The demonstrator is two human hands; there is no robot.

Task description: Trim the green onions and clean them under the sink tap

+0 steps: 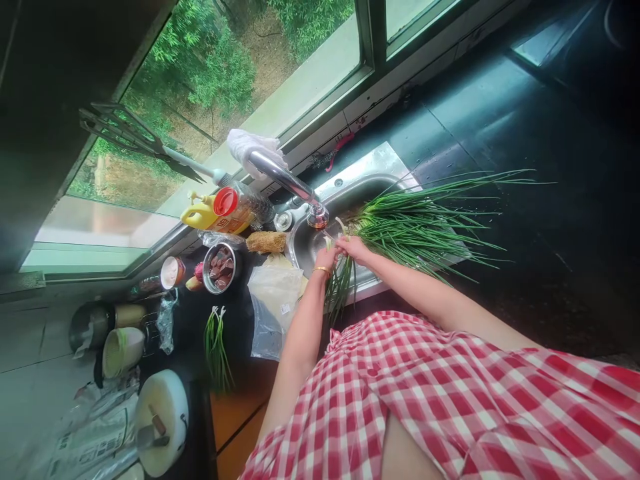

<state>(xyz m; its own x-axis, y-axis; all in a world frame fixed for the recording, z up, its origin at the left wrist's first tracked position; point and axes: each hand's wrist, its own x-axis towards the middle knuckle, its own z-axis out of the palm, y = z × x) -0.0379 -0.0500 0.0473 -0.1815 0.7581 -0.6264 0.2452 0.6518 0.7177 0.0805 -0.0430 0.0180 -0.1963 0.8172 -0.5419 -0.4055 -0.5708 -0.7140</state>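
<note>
Our left hand [326,257] is closed round a few spring onions [339,288], their pale ends poking up past the fingers and their green leaves drooping below over the front edge of the sink [381,163]. Our right hand [354,249] meets it just beside, fingertips pinched together on the stems at the pale end; the finer finger positions are too small to make out. We have both hands low over the basin, near the mouth of the tap [290,177], which has a white cloth [254,148] draped over it.

Next to our right hand, a large heap of spring onions [417,223] lies across the sink's side, its roots toward the basin and its leaf tips fanning over the dark worktop [530,233]. On our left, well apart from the heap, a smaller bunch [216,347] rests on the counter with its white ends together. Between that bunch and the sink we see a clear plastic bag [267,307]; farther back stand a metal bowl [219,291] of dark red pieces [221,265], a brown scrubber [267,242] and a yellow jug [200,213].
</note>
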